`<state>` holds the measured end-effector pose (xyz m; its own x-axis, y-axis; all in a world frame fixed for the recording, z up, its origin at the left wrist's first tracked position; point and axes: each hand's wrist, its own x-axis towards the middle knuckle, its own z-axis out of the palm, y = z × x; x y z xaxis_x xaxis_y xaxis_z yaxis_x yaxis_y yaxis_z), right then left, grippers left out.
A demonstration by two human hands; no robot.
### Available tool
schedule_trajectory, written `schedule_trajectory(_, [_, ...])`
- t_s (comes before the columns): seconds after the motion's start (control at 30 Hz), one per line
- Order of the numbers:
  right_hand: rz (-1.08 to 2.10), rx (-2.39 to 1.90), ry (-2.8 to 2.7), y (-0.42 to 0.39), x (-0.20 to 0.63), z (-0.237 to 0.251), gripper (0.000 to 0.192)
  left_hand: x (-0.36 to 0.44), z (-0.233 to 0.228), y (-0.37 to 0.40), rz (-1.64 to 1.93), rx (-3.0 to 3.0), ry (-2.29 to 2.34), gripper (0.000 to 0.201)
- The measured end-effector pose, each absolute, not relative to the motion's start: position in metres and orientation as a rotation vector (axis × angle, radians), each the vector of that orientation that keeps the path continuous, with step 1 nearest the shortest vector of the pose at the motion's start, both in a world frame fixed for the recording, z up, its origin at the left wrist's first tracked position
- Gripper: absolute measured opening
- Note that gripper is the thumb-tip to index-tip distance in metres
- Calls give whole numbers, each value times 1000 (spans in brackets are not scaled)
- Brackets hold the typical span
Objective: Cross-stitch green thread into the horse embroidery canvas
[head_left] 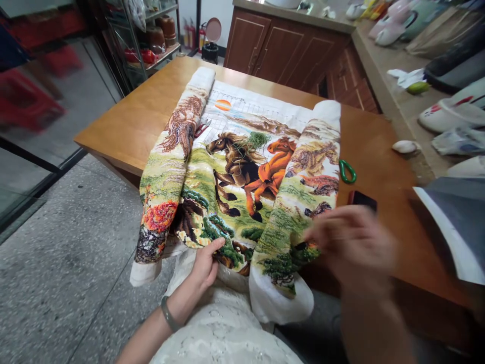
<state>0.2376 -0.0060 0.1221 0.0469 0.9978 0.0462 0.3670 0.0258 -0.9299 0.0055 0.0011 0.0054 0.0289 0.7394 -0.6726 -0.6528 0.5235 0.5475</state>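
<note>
A large cross-stitch cloth embroidered with brown and orange horses (pixel 242 172) lies across the near edge of a light wooden table (pixel 151 108), its two sides rolled into thick white-ended rolls and its lower end hanging over the person's lap. The left hand (pixel 206 263) grips the cloth's lower edge, thumb on top and fingers curled beneath. The right hand (pixel 350 245) is blurred above the right roll; its finger state cannot be told. A green loop-shaped clip (pixel 347 171) and small red-handled scissors (pixel 201 128) lie nearby. No writing is legible.
</note>
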Motion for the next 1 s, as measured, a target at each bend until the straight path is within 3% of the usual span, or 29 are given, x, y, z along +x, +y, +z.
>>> schedule_trajectory(0.23, [1016, -1462, -1848, 4, 162, 62, 27, 5, -3, -1, 1054, 140, 1120, 42])
schedule_trajectory(0.47, [919, -1513, -1947, 5, 161, 53, 28, 5, -7, -1, 1070, 117, 1107, 24])
schedule_trajectory(1.0, [641, -1657, -2268, 9, 152, 58, 26, 5, -7, 0, 1051, 111, 1123, 25])
